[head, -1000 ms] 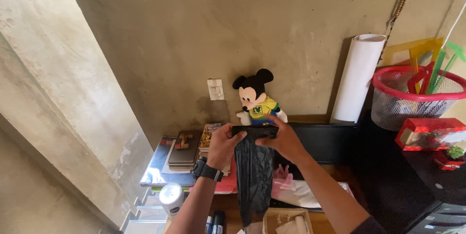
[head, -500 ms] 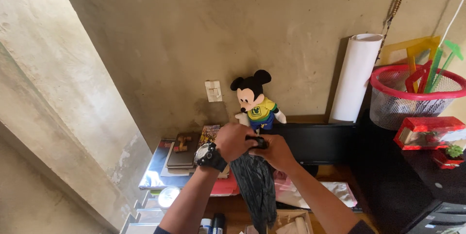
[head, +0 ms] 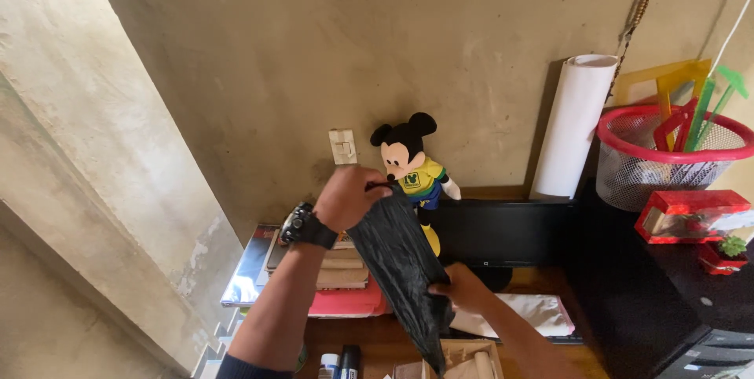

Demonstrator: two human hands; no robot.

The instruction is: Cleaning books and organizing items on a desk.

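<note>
**Rough plaster wall, cluttered wooden desk, black bag held between two hands**

Bare, blotchy plaster fills the background, with a wooden desk (head: 377, 340) below it. The left hand (head: 349, 197), a black watch (head: 308, 227) on its wrist, is closed in a fist around the top end of a black plastic bag (head: 400, 269), pinching it at about the height of the wall switch. The bag is thin, crinkled and glossy, and it hangs slanting down to the right hand (head: 463, 286), which grips its lower part with the fingers curled into the folds; the bag's tail ends just above an open cardboard box (head: 463, 359) at the bottom edge.

Just behind the bag stands a plush mouse toy (head: 412, 165) with round black ears and a yellow and blue shirt bearing a small badge. A cream rectangular wall switch (head: 342, 146) is to its left. Under the left wrist lies a stack of books (head: 338, 269) on a pink folder. A black monitor (head: 506, 234) stands to the right, with a white paper roll (head: 572, 128) leaning on the wall behind it. Farther right, a red-rimmed mesh basket (head: 667, 163) holds yellow and green plastic rulers, beside a red clear-sided box (head: 691, 216).
</note>
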